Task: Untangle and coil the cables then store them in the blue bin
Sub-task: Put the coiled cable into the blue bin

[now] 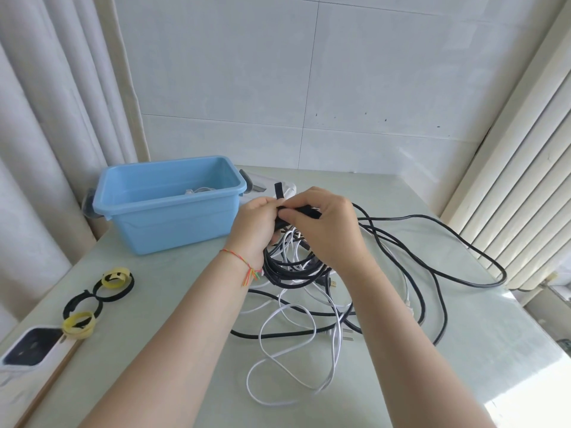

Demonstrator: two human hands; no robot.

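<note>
A coiled black cable (289, 270) hangs above the table between both hands. My left hand (256, 230) grips the top of the coil. My right hand (327, 230) pinches a black strap (279, 191) at the same spot; the strap's free end sticks up. Below the coil, loose black cable (432, 273) and thin white cable (278, 359) lie tangled on the table. The blue bin (167, 208) stands at the back left, with something white partly visible inside.
Black and yellow strap rings (114, 281) lie on the table's left side, near a white device (27, 347) at the front left corner. A white power strip (287, 189) lies behind the hands. Curtains hang on the left and blinds on the right.
</note>
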